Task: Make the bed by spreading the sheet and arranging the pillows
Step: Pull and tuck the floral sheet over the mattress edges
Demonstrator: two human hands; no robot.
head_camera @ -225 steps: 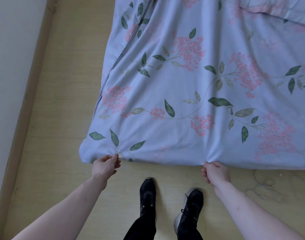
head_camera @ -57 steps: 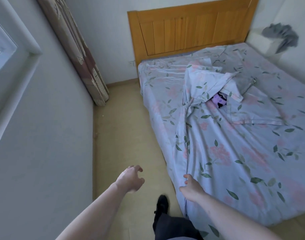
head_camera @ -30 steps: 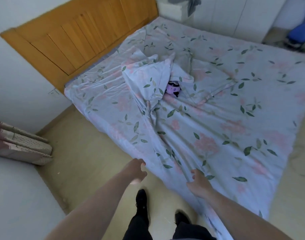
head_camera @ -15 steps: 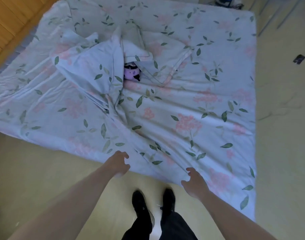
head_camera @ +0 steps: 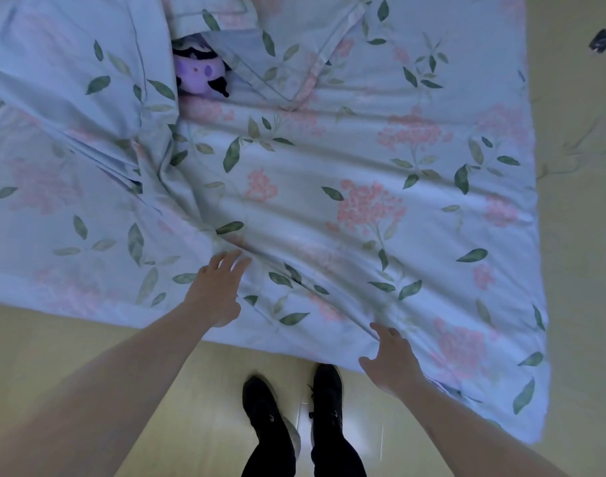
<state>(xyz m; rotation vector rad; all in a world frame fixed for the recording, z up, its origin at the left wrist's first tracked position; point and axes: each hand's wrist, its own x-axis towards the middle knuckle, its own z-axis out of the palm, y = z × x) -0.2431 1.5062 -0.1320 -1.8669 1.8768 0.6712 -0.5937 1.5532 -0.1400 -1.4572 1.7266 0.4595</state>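
Yellowish floor [head_camera: 71, 339] shows along the bed's long side, where the person now stands, having come round from the foot end. Both hands have let go of the hem: the left hand [head_camera: 215, 290] lies flat with fingers spread on the sheet [head_camera: 363, 201], and the right hand [head_camera: 391, 363] reaches open at its edge. Bunched folds near a purple plush toy [head_camera: 200, 72] look unsmoothed, so spreading seems unfinished.

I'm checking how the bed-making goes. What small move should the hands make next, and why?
Probably close the left hand on the ridge of folds at its fingertips and draw it toward the bed's near edge. The sheet bunches there into diagonal creases, and both the left and the right hand are open, gripping nothing.
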